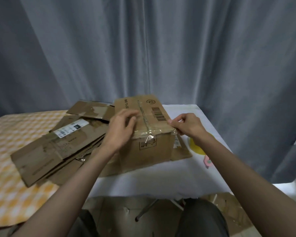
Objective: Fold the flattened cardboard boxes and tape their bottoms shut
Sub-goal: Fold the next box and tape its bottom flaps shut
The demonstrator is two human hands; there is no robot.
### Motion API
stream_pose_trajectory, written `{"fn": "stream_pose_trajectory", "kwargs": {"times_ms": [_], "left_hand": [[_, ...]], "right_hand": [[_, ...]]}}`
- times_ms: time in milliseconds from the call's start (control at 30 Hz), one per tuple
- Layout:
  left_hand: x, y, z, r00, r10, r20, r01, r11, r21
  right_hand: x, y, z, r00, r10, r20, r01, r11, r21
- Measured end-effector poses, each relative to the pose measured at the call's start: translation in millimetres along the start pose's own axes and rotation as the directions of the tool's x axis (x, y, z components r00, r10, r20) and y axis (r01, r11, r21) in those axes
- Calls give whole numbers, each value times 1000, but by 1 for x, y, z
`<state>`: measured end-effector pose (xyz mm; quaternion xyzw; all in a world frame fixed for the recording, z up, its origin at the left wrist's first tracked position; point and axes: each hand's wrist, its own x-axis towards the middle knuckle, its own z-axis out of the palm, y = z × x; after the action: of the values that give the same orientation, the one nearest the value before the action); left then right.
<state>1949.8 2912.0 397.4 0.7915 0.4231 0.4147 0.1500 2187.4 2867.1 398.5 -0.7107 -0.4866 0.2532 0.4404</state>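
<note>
1. The folded cardboard box (149, 132) stands bottom-up at the centre of the frame, on the white table (161, 177). A strip of clear tape (144, 117) runs along the seam of its upturned face and down over the near edge.
2. The seam's long axis runs from the near edge away toward the upper part of the frame, leaning slightly left.
3. The left hand (121, 130) lies over the left half of that face, fingers loosely bent and resting on the cardboard beside the tape. It holds nothing that can be seen.
4. The right hand (186, 124) is at the box's near right corner, thumb and fingers pinched narrowly together on what looks like a bit of tape there; blur hides exactly what.
5. The left hand is nearer the seam, so pressing the tape flat would likely fall to it.
6. Flattened cardboard boxes (58, 147) lie piled left of the box, across a yellow checked cloth (10, 168).
7. A yellow object (196, 147) sits right of the box on the table.
8. Grey curtains (143, 48) fill the upper frame.
</note>
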Motion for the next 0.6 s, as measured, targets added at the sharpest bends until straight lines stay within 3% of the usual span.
{"fn": "stream_pose_trajectory", "kwargs": {"times_ms": [67,167,267,367,433,500,600], "left_hand": [[-17,-18,-8,995,-103,-12,102,993,-60],[-33,-19,-4,962,-261,83,274,902,-333],[-40,-7,12,940,-340,13,294,791,-536],[-45,-2,24,903,-423,-75,283,719,-635],[-46,-7,22,940,-336,-62,250,800,-545],[-42,-23,16,991,-134,-11,124,944,-306],[-35,-43,8,986,124,113,-119,992,-47]], "right_hand": [[-2,4,3,999,1,-36,-1,1000,-2],[-3,0,8,996,-12,-83,7,998,-56],[-4,-2,10,993,-3,-121,-7,996,-87],[-8,-2,17,986,7,-169,-22,996,-86],[-12,-4,19,983,-27,-182,7,994,-106],[-16,-6,13,987,-59,-148,48,996,-78],[-22,-4,0,988,-151,-40,150,989,-8]]}}
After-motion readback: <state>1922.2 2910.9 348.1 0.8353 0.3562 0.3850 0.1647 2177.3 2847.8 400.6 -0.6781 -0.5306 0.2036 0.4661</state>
